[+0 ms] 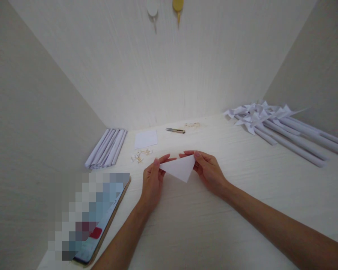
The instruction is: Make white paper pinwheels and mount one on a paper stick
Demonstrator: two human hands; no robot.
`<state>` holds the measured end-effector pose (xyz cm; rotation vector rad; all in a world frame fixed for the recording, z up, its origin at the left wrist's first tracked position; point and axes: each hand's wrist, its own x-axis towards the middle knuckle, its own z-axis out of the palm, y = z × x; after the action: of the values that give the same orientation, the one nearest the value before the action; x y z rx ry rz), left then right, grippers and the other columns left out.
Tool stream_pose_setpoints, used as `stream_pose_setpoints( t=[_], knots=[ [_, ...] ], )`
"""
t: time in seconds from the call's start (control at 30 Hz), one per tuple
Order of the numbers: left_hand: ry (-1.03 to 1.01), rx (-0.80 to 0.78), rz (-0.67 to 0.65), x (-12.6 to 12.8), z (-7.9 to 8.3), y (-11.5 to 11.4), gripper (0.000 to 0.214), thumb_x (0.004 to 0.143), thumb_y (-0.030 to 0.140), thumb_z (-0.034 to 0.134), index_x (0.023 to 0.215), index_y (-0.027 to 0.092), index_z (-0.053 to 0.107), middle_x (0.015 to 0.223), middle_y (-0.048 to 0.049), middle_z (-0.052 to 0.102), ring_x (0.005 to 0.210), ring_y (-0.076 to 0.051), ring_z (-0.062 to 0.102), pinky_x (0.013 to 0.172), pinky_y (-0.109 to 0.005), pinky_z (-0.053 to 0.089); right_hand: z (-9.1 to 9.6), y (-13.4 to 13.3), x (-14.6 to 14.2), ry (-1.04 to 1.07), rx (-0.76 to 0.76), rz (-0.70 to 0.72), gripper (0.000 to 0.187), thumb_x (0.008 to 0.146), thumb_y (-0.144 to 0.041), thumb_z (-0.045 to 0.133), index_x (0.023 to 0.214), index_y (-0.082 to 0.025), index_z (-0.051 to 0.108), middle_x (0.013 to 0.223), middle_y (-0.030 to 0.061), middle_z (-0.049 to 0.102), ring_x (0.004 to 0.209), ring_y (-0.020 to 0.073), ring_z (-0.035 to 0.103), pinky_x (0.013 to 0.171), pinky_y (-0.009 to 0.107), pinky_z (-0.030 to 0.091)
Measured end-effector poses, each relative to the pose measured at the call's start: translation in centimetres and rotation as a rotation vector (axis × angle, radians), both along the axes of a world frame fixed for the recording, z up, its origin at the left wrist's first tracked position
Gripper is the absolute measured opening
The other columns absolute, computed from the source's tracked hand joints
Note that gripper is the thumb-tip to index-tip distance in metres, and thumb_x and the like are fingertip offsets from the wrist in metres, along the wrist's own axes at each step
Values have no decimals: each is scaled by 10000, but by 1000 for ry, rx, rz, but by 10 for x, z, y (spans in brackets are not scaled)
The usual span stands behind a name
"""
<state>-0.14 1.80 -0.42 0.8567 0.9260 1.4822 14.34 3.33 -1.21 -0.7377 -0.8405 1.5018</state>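
Note:
A white paper folded into a triangle [179, 168] is held just above the pale table [242, 195], its tip pointing toward me. My left hand [153, 180] pinches its left corner between thumb and fingers. My right hand [207, 167] pinches its right corner the same way. Both hands are closed on the paper.
A small stack of white square sheets [145, 139] lies behind the hands, with small pins or clips [141, 155] beside it. Thread snips [175, 130] lie farther back. Rolled paper tubes [107, 148] sit at the left, finished paper pinwheels [273, 122] at the right, a phone [98, 225] at near left.

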Motion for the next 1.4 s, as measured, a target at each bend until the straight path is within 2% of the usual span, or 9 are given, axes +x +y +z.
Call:
stream_pose_setpoints(
  t=[0.27, 0.47, 0.7, 0.97, 1.27, 1.4],
  knots=[
    [6, 55, -87, 0, -5, 0, 288, 720, 360, 573, 897, 150, 662, 903, -84, 682, 856, -156, 605, 805, -284, 440, 4, -1, 1, 17, -43, -32, 238, 678, -390, 621, 746, -169, 678, 802, 64, 704, 734, 148, 622, 699, 284, 454],
    [42, 57, -49, -1, -6, 1, 286, 732, 363, 551, 861, 141, 677, 886, -99, 685, 847, -180, 610, 823, -334, 437, 5, 0, 0, 29, -41, -24, 240, 651, -387, 645, 709, -157, 682, 782, 68, 702, 725, 150, 622, 716, 293, 459],
    [25, 33, -24, -1, -1, 1, 290, 696, 372, 580, 756, 112, 691, 817, -117, 693, 785, -197, 628, 767, -340, 462, 3, 2, 1, 51, -52, 27, 252, 611, -404, 672, 657, -156, 679, 677, 58, 690, 696, 167, 624, 746, 341, 462],
    [-65, -61, -46, -4, 1, 2, 275, 660, 358, 603, 713, 99, 679, 706, -109, 695, 703, -187, 640, 695, -307, 486, 4, 1, 2, 65, -68, 107, 244, 605, -398, 677, 656, -159, 679, 650, 62, 680, 701, 172, 621, 713, 328, 468],
    [-225, -196, -89, -1, 5, 1, 254, 763, 235, 476, 666, 96, 666, 629, -79, 682, 592, -110, 623, 573, -182, 480, 3, 2, 4, 154, -117, 197, 198, 607, -361, 688, 644, -166, 685, 623, 34, 675, 633, 114, 607, 630, 227, 474],
    [-326, -291, -95, 4, 8, -2, 306, 797, 200, 412, 637, 104, 654, 597, -61, 672, 577, -101, 619, 573, -182, 486, 4, 0, 4, 195, -117, 259, 188, 597, -350, 700, 643, -167, 686, 632, 15, 680, 627, 92, 606, 627, 191, 471]
  ],
)
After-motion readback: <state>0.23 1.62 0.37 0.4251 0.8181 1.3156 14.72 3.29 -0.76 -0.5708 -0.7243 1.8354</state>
